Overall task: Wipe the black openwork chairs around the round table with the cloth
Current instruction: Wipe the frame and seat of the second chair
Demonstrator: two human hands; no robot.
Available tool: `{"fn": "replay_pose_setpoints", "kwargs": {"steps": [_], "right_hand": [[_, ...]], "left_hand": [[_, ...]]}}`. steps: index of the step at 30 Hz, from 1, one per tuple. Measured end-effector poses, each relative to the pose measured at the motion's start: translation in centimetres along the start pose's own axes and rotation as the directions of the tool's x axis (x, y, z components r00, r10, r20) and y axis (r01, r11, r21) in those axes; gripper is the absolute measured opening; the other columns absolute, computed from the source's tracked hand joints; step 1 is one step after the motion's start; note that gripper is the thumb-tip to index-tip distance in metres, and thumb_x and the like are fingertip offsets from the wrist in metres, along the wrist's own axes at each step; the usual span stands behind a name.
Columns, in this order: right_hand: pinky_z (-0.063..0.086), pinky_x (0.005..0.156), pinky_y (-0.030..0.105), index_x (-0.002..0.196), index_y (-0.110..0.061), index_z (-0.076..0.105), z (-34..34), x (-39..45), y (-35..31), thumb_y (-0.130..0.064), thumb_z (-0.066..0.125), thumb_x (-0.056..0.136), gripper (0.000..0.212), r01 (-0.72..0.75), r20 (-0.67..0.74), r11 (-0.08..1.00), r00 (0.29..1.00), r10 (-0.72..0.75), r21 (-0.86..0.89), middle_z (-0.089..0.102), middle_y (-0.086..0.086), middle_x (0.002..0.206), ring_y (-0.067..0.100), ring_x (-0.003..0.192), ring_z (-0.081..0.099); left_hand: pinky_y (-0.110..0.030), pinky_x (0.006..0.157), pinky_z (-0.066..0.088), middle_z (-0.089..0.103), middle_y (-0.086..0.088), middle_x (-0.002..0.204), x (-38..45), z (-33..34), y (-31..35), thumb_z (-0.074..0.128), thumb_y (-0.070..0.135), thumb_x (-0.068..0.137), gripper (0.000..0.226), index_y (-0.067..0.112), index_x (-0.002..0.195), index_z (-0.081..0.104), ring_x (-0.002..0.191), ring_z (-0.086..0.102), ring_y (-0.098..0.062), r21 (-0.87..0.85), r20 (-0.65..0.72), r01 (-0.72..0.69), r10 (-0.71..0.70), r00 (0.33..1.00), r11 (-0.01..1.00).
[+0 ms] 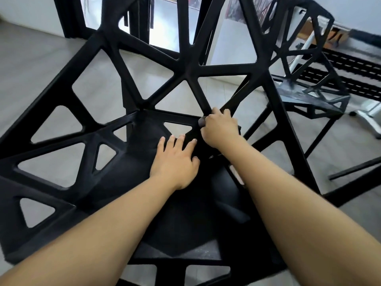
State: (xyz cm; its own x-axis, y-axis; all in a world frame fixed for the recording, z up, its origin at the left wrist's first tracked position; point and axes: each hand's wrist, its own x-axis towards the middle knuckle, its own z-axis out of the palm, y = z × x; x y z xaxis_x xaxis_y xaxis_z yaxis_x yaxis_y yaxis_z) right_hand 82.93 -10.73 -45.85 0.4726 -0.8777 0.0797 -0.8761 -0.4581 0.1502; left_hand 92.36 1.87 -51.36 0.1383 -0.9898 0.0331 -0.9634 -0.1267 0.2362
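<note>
Your right hand (219, 129) is curled at the back corner of the near black chair (115, 124), where the seat meets the backrest struts. A small greyish bit shows at its thumb side; it may be the cloth (201, 121), but too little shows to be sure, so whether that hand grips anything cannot be told. Your left hand (175, 159) lies flat on the dark seat just beside the right, its fingers (179, 142) straight and spread, pressing down and holding nothing.

To do this corner well, keep the left hand braced so the chair does not slide, and work the wiping hand along each strut in turn, from the joint outward, getting into the angles of the triangular openings where dust gathers. Turn the cloth over as it dirties.

A second openwork chair (309, 65) stands beyond your right fingers, well apart, its seat looking dusty and probably not yet wiped. The round table itself is not clearly in view; only a white base (369, 116) shows further to the right. The near chair's legs and its front edge are cut off or hidden under your arms.
</note>
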Motion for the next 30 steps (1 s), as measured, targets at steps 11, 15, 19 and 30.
{"fn": "replay_pose_setpoints", "kwargs": {"steps": [11,15,19,30], "right_hand": [[0.044,0.092,0.049,0.126,-0.018,0.063,0.0,1.0,-3.3,-0.031,0.049,0.097,0.034,-0.021,-0.002,0.999,1.0,0.021,0.041,0.046,0.008,0.126,0.037,0.12,0.042],[0.047,0.087,0.044,0.123,-0.019,0.065,0.6,1.4,-8.8,-0.034,0.052,0.095,0.035,0.276,-0.124,0.96,0.955,-0.268,0.052,0.051,0.003,0.125,0.031,0.113,0.045],[0.04,0.087,0.043,0.124,-0.023,0.063,0.0,3.6,-12.0,-0.033,0.051,0.095,0.033,0.382,-0.158,0.923,0.91,-0.384,-0.044,0.05,0.001,0.129,0.031,0.116,0.045],[0.031,0.071,0.038,0.111,-0.018,0.067,-0.1,3.8,-14.0,-0.015,0.046,0.097,0.025,0.204,-0.248,0.961,0.937,-0.247,-0.188,0.055,0.005,0.113,0.029,0.105,0.052]], "left_hand": [[-0.053,0.123,0.006,0.03,-0.018,0.157,-2.7,-4.3,-8.9,0.034,0.043,0.098,0.062,0.008,0.15,0.032,0.148,0.02,-0.039,0.28,-0.204,0.24,-0.187,0.961,0.93],[-0.049,0.125,0.002,0.017,-0.029,0.16,-3.5,-4.8,-9.8,0.032,0.04,0.098,0.07,-0.001,0.155,0.019,0.15,0.011,-0.042,0.25,-0.227,0.271,-0.215,0.95,0.93],[-0.05,0.125,-0.001,0.011,-0.032,0.161,-3.0,-4.3,-9.6,0.032,0.037,0.099,0.067,0.0,0.154,0.025,0.151,0.006,-0.043,0.215,-0.239,0.268,-0.215,0.947,0.939],[-0.048,0.125,0.0,0.013,-0.03,0.161,-3.5,-4.2,-9.9,0.031,0.035,0.098,0.057,0.001,0.142,0.043,0.151,0.008,-0.042,0.212,-0.254,0.277,-0.22,0.942,0.937]]}}
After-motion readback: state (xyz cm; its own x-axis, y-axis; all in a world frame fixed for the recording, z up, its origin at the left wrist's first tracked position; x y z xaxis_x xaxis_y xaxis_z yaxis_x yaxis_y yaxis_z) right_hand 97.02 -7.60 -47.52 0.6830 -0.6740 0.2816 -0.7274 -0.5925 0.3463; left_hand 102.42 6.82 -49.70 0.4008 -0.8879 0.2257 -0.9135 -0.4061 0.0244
